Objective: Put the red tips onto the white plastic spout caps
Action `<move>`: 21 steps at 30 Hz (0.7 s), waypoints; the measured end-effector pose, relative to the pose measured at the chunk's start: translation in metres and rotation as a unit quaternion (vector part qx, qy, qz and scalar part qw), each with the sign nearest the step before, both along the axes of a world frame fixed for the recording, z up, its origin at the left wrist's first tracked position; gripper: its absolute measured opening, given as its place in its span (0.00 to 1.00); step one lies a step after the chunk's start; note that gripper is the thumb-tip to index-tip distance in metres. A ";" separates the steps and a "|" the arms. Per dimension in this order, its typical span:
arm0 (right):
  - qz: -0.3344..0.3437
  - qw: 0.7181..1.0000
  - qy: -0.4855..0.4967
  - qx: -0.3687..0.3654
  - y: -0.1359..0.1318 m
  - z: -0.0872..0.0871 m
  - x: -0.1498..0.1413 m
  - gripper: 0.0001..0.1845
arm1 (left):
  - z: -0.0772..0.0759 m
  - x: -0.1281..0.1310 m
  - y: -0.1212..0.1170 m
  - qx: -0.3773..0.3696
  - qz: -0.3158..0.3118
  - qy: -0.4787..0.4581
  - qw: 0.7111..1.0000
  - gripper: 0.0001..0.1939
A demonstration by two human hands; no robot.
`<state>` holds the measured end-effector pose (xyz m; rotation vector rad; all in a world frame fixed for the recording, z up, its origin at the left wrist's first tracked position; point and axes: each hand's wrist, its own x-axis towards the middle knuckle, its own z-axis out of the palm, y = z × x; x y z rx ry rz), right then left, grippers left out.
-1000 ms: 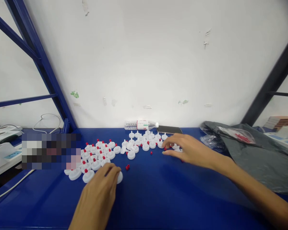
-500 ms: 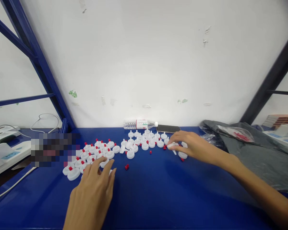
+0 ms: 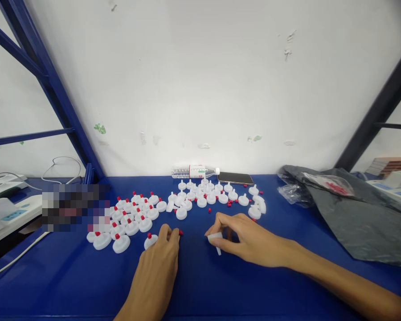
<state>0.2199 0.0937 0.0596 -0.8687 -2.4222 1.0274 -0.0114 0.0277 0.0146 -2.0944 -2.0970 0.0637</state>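
My right hand (image 3: 242, 236) pinches a white spouted bottle cap (image 3: 215, 237), tipped so that its thin spout points down. Over the blue tabletop (image 3: 200, 285), my left hand (image 3: 158, 258) has its fingertips drawn together at a small red tip cap (image 3: 181, 232); the fingers partly hide it. Just left of those fingers stands a white spouted cap with a red tip (image 3: 150, 241), partly covered by the hand. Several more red-tipped white caps (image 3: 121, 243) stand grouped at the left. Farther back, several white caps with bare spouts (image 3: 202, 202) cluster among loose red tips (image 3: 210, 210).
A clear plastic bottle (image 3: 195, 171) lies along the wall beside a dark phone (image 3: 235, 178). Grey plastic bags (image 3: 361, 223) cover the right side. At far left are a white power strip (image 3: 16, 216) and cables. Blue metal posts (image 3: 58, 89) frame the left.
My right hand has come left and nearer with the white spouted cap. My left hand has shifted right, from the red-tipped caps to the loose red tip, and its fingers have closed.
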 end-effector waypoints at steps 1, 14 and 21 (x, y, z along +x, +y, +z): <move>0.001 1.000 0.005 -0.005 0.000 0.000 0.000 0.08 | 0.001 0.000 0.000 -0.003 -0.002 -0.002 1.000 0.25; 0.024 0.997 0.076 -0.004 0.003 -0.016 -0.003 0.16 | 0.003 0.002 -0.007 0.006 0.041 -0.005 0.999 0.23; 0.060 0.995 0.079 0.011 -0.002 -0.018 -0.009 0.17 | 0.018 0.003 -0.021 0.010 0.039 -0.051 0.998 0.18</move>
